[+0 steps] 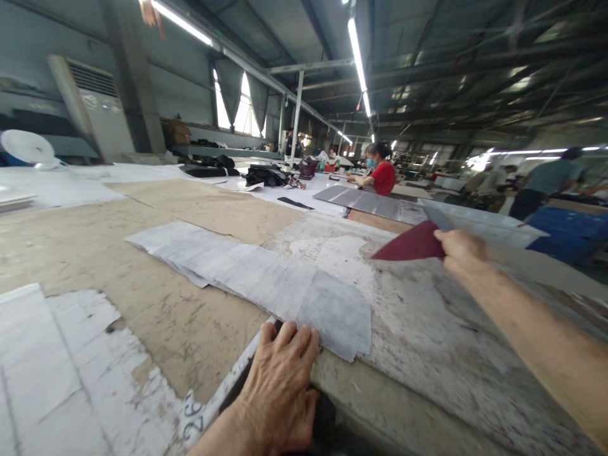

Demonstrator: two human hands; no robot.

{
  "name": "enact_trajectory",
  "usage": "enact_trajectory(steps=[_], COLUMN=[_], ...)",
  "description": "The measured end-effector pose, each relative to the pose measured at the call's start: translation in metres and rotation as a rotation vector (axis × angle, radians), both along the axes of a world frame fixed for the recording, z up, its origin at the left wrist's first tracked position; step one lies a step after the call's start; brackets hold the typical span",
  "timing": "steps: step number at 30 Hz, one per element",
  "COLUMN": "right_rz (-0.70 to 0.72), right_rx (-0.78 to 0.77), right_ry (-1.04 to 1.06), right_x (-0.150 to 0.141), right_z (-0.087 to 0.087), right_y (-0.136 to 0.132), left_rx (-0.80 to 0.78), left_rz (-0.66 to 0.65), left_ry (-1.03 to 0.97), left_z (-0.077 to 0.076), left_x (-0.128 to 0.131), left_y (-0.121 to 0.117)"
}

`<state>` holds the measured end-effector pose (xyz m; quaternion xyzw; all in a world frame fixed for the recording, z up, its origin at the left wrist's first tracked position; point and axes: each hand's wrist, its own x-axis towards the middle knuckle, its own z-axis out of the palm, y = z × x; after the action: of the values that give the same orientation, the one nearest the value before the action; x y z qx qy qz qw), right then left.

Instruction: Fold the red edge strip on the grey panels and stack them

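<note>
Panel (pixel 409 243), plain dark maroon with sharp tip.

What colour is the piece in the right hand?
The piece is dark maroon, best seen in the head view.

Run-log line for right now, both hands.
left hand: at near edge of layered grey-white sheets | right hand: holding maroon piece, right of sheets

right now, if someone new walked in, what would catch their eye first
Likely the maroon piece, held out at right in the right hand. Next, the pale grey sheets lying mid-picture, with the left hand at their near edge. Farther back, a person's red top.
</note>
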<state>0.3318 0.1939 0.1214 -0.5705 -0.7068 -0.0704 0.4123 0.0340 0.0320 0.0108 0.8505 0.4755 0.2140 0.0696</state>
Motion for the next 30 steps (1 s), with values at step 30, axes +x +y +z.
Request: enact_trajectory(steps=[30], right_rz=[1.593], right_rx=[0.019], right_ry=[-0.291], right_x=[-0.378], right_z=[-0.115], right_y=[-0.208], left_rx=[-0.468], left_rz=[1.142], left_ry=[-1.641], left_z=[0.026], left_x=[-0.193], left_y=[-0.218])
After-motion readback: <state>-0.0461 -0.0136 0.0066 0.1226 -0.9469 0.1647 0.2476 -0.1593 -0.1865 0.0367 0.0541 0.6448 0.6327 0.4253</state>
